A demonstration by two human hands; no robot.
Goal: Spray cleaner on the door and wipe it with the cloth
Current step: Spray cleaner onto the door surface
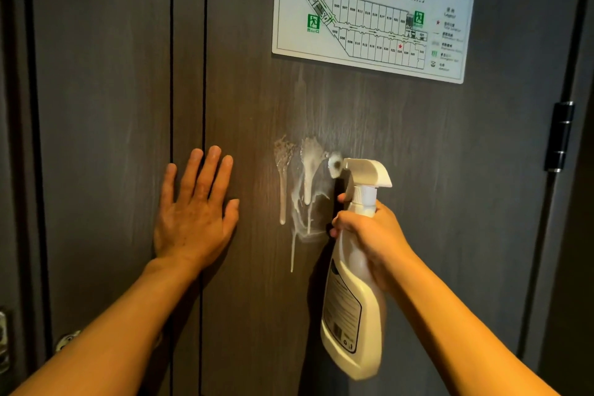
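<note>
Head view shows the big dark door (418, 202) right in front of me, filling almost everything I see. Up high on it hangs a floor map sign (376, 6). On the far right edge sits a black hinge (561, 137).

Next comes my spray bottle (352, 296). It is cream plastic, and I think it is light and a bit slick, so the thin neck is the best place to hold it. My right hand (369, 235) is wrapped tight around that neck, with a finger by the trigger. Its nozzle points at the door, very near it.

My left hand (193, 215) is spread wide open and flat on the door, holding nothing.

Between my two hands is the white foam (305, 190). It sticks to the door and runs down in thin drips. I think it will slide lower if I wait, so wiping should come soon.

I cannot see the cloth anywhere. I would need to find it before I can wipe.
</note>
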